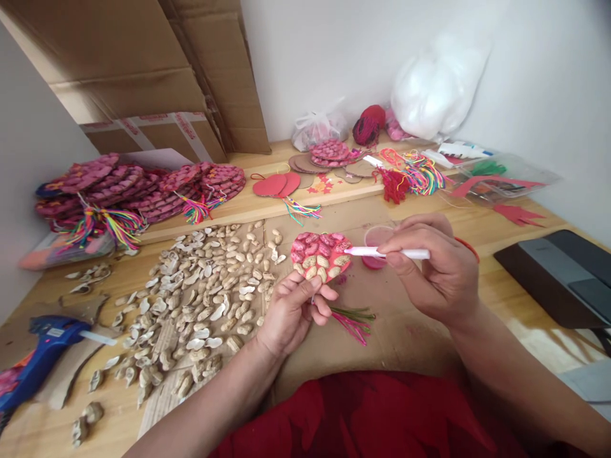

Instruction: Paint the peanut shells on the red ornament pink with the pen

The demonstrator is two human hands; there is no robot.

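Note:
My left hand (296,305) is closed on the lower edge of a round red disc (328,263) covered in peanut shells. The shells on its upper part are pink; the lower ones keep their natural tan. Between the fingers and thumb of my right hand (432,264) is a slim white pen-like stick (382,252). Its tip meets the shells at the disc's upper right; whether it is a brush or a marker I cannot tell. Just behind my right hand stands a clear cup (377,236) with pink liquid, partly hidden. A green and pink tassel (354,323) lies below the disc.
Loose peanut shells (205,286) spread over the cardboard at left, near a blue glue gun (50,346). Stacks of pink shell discs (95,184) and red discs (277,184) line the raised back board. A dark device (563,270) lies at right.

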